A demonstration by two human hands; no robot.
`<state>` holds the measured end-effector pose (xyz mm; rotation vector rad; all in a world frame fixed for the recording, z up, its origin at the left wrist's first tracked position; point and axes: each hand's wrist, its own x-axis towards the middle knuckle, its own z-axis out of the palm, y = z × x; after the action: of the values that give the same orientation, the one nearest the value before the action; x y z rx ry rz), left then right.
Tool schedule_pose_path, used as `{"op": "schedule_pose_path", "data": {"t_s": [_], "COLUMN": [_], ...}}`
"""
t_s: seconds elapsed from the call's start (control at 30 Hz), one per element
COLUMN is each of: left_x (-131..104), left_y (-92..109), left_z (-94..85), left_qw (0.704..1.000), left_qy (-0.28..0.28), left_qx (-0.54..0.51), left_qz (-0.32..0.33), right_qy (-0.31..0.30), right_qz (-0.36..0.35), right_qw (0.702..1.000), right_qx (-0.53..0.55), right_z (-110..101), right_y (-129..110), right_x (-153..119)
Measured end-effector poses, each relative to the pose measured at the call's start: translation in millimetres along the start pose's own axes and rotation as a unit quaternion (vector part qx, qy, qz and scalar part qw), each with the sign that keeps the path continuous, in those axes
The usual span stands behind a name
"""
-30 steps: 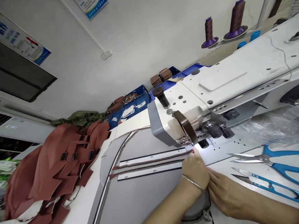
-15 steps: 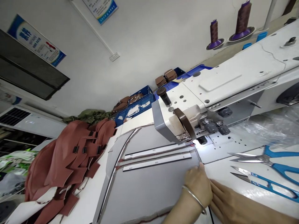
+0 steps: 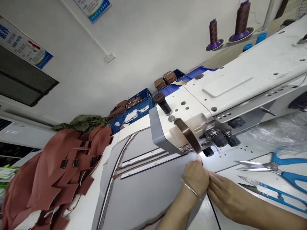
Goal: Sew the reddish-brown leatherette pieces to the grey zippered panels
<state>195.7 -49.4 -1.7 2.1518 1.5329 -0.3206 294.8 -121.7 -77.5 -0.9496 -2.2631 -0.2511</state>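
Note:
A grey fabric panel [image 3: 153, 188] with two white strips [image 3: 141, 158] lies under the head of a white sewing machine [image 3: 187, 105]. My left hand [image 3: 195, 179], with a bangle at the wrist, is closed at the panel's right edge, its fingertips just in front of the lit needle area. Right beside it, my right hand [image 3: 223, 193] has its fingers pressed together at the same edge, and the fingertips meet the left hand. What lies under those fingertips is hidden.
Blue-handled scissors [image 3: 275, 166] and thread snips [image 3: 273, 191] lie at the right. Reddish-brown clipped pieces [image 3: 57, 163] are heaped at the left. Blue crates [image 3: 144, 107] stand behind, and thread spools [image 3: 213, 32] rise beyond the machine. Clear plastic [image 3: 280, 131] lies beside the machine.
The panel and its white strips have shifted further under the machine head. Both hands have moved slightly up and left, closer to the needle area. The camera view has also shifted.

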Motion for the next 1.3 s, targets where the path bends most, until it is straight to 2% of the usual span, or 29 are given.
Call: {"op": "schedule_pose_path", "data": {"t_s": [0.07, 0.17, 0.27, 0.37, 0.53, 0.67, 0.93, 1.17, 1.3], "left_x": [-7.8, -32.7, -51.9, -51.3, -35.9, -29.3, -9.1, 10.1, 6.8], "left_y": [2.0, 0.6, -8.1, -18.4, -25.3, -27.4, -28.9, -29.1, -29.7], "left_z": [7.3, 22.6, 39.5, 52.9, 58.9, 54.8, 43.2, 39.4, 29.7], "left_qw": [0.998, 0.975, 0.942, 0.917, 0.902, 0.9, 0.913, 0.908, 0.916], "left_qy": [0.046, 0.158, 0.269, 0.318, 0.326, 0.314, 0.276, 0.303, 0.304], "left_qx": [0.049, 0.15, 0.19, 0.209, 0.231, 0.246, 0.253, 0.24, 0.22], "left_qz": [-0.002, 0.036, 0.071, 0.119, 0.165, 0.177, 0.163, 0.16, 0.139], "right_qy": [0.004, -0.004, -0.011, -0.019, -0.039, -0.018, -0.046, -0.051, -0.022], "right_qz": [0.005, -0.011, -0.051, -0.07, -0.069, -0.056, -0.044, -0.021, -0.029], "right_qw": [1.0, 0.999, 0.998, 0.995, 0.995, 0.998, 0.998, 0.998, 0.999], "right_qx": [0.017, 0.046, -0.02, -0.073, -0.055, -0.03, 0.019, 0.034, 0.025], "right_z": [-0.2, -11.1, -26.3, -31.9, -27.2, -25.8, -12.5, -4.7, 1.1], "right_y": [-1.0, -10.9, -24.8, -32.2, -29.6, -26.6, -11.8, 2.8, 9.5], "right_x": [-2.6, -10.4, -18.8, -23.5, -17.7, -7.9, -0.3, 6.4, 8.4]}}
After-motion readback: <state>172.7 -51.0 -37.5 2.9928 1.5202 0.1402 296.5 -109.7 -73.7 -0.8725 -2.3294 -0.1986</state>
